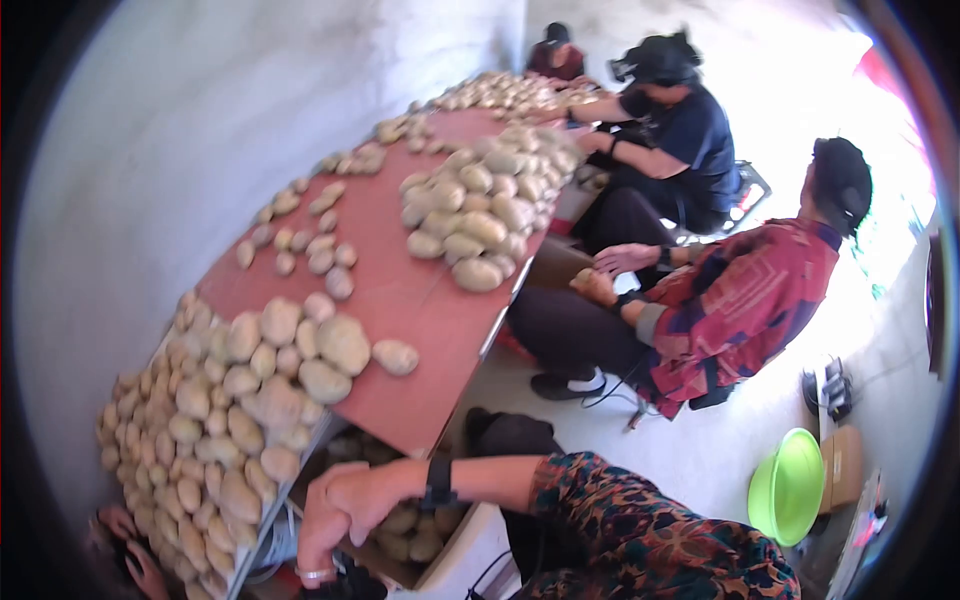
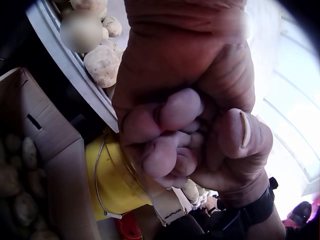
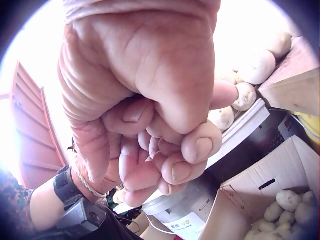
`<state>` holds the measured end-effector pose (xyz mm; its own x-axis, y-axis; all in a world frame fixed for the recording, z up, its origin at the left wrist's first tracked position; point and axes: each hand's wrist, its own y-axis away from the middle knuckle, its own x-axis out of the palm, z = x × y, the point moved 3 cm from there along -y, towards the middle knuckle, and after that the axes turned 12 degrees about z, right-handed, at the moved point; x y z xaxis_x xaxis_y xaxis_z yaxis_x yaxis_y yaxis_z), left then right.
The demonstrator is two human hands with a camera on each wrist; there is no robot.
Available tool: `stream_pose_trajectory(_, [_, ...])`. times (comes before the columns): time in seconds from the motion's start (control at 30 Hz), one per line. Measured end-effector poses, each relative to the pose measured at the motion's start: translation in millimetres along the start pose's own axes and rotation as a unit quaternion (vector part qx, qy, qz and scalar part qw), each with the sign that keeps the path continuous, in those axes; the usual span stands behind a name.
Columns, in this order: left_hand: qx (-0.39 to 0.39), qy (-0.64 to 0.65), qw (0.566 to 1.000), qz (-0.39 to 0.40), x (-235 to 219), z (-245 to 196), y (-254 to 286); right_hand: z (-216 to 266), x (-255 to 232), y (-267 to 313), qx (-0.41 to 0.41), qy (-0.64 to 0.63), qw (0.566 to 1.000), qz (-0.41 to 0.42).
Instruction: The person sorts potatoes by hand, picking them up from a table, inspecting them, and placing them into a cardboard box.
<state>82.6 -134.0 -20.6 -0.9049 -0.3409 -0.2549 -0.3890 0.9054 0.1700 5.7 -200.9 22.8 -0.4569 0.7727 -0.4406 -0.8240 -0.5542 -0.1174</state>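
My two bare hands meet over the gap between the table and a box, with fingers loosely curled against each other. In the head view, my right hand [image 1: 368,497], with a black strap at the wrist, lies over my left hand [image 1: 317,525], which has a bracelet. Bent fingers [image 2: 182,110] crowd together in the left wrist view, with no potato visible among them. Fingertips overlap in the right wrist view too, below my right hand [image 3: 145,60]. Nearest to the hands are a heap of potatoes [image 1: 215,420] and a box of potatoes [image 1: 460,560].
A red table [image 1: 420,350] bears more potato piles, and loose potatoes [image 1: 320,262] lie along it. Several people sit beside it. Other hands [image 1: 135,555] show at the lower left. A yellow bucket [image 2: 112,175], a grey bucket [image 3: 182,210] and a green basin [image 1: 785,490] stand around.
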Motion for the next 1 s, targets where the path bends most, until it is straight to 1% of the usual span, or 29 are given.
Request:
stream_pose_trajectory(0.03, [-0.029, 0.004, 0.999, -0.020, -1.3, 6.6, 29.0, -2.8, -5.4, 0.4, 0.051, -0.012, 0.997, 0.061])
stream_pose_trajectory(0.07, [-0.003, -0.039, 0.999, -0.034, 0.1, -30.7, 39.4, -8.1, -9.7, -0.9, 0.070, -0.016, 0.991, 0.110])
stream_pose_trajectory(0.1, [-0.020, -0.066, 0.995, -0.068, -0.5, -33.8, 45.5, -18.0, -10.7, -1.3, -0.009, 0.040, 0.992, 0.117])
stream_pose_trajectory(0.13, [-0.073, -0.123, 0.985, -0.097, -2.3, -43.9, 53.8, 4.5, -26.1, 4.8, -0.049, 0.022, 0.993, 0.107])
stream_pose_trajectory(0.17, [-0.064, -0.120, 0.986, -0.097, -8.7, -25.9, 61.4, -5.2, -24.2, 5.2, 0.056, 0.081, 0.987, 0.129])
stream_pose_trajectory(0.2, [-0.089, -0.134, 0.980, -0.116, -13.2, -19.2, 73.8, -20.3, -18.7, 4.2, 0.073, 0.086, 0.982, 0.154])
stream_pose_trajectory(0.23, [-0.142, -0.082, 0.981, -0.107, -16.4, -22.0, 85.9, -26.5, -16.0, 1.7, 0.096, 0.134, 0.961, 0.223])
stream_pose_trajectory(0.27, [-0.187, -0.096, 0.971, -0.114, -21.1, -28.9, 98.5, -18.8, -18.8, 7.5, 0.131, 0.146, 0.953, 0.232])
stream_pose_trajectory(0.3, [-0.207, -0.111, 0.962, -0.136, -30.1, -30.2, 112.2, -12.3, -20.4, 12.8, 0.176, 0.154, 0.939, 0.250])
stream_pose_trajectory(0.33, [-0.221, -0.124, 0.955, -0.154, -38.5, -32.7, 121.9, -13.0, -20.9, 17.5, 0.165, 0.153, 0.941, 0.254])
stream_pose_trajectory(0.37, [-0.227, -0.125, 0.953, -0.158, -47.4, -34.4, 129.9, -16.1, -21.2, 21.7, 0.170, 0.155, 0.944, 0.235])
stream_pose_trajectory(0.4, [-0.236, -0.142, 0.935, -0.225, -59.7, -40.0, 140.0, -16.7, -20.9, 23.4, 0.176, 0.158, 0.947, 0.216])
stream_pose_trajectory(0.43, [-0.245, -0.159, 0.911, -0.290, -71.4, -44.7, 149.3, -10.4, -23.5, 19.1, 0.229, 0.167, 0.920, 0.270])
stream_pose_trajectory(0.47, [-0.249, -0.159, 0.909, -0.293, -81.5, -44.3, 153.4, -10.9, -23.2, 17.4, 0.225, 0.167, 0.920, 0.274])
stream_pose_trajectory(0.53, [-0.223, -0.270, 0.864, -0.362, -101.3, -46.7, 155.0, -13.2, -22.8, 17.8, 0.243, 0.152, 0.923, 0.259])
stream_pose_trajectory(0.57, [-0.225, -0.270, 0.863, -0.363, -103.1, -45.1, 149.0, -13.8, -21.9, 17.6, 0.241, 0.152, 0.922, 0.261])
stream_pose_trajectory(0.63, [-0.266, -0.362, 0.807, -0.384, -103.3, -42.9, 132.2, -15.2, -20.5, 17.2, 0.242, 0.159, 0.920, 0.263])
stream_pose_trajectory(0.67, [-0.266, -0.362, 0.806, -0.385, -102.6, -38.0, 121.5, -15.5, -19.4, 17.2, 0.241, 0.160, 0.920, 0.264])
stream_pose_trajectory(0.73, [-0.327, -0.369, 0.795, -0.353, -101.2, -24.0, 103.2, -15.6, -18.7, 17.2, 0.234, 0.182, 0.919, 0.259])
stream_pose_trajectory(0.77, [-0.326, -0.368, 0.796, -0.354, -102.3, -20.9, 101.5, -15.5, -18.2, 18.4, 0.234, 0.184, 0.919, 0.259])
stream_pose_trajectory(0.83, [-0.271, -0.359, 0.806, -0.385, -106.1, -18.1, 100.8, -15.9, -18.8, 21.6, 0.238, 0.205, 0.918, 0.243])
stream_pose_trajectory(0.87, [-0.269, -0.359, 0.806, -0.386, -111.8, -10.7, 104.2, -17.7, -20.5, 21.6, 0.239, 0.208, 0.917, 0.242])
stream_pose_trajectory(0.9, [-0.199, -0.237, 0.841, -0.443, -118.0, -2.0, 114.4, -20.3, -20.8, 21.3, 0.229, 0.212, 0.919, 0.242])
stream_pose_trajectory(0.93, [-0.128, -0.107, 0.857, -0.487, -117.0, 2.6, 122.0, -22.5, -19.9, 22.8, 0.221, 0.212, 0.920, 0.243])
stream_pose_trajectory(0.97, [-0.041, -0.088, 0.868, -0.486, -111.2, 5.6, 129.5, -23.4, -17.8, 26.9, 0.224, 0.204, 0.920, 0.249])
stream_pose_trajectory(1.0, [-0.051, -0.086, 0.868, -0.486, -92.8, -6.4, 136.4, -19.4, -20.7, 29.2, 0.228, 0.211, 0.922, 0.233])
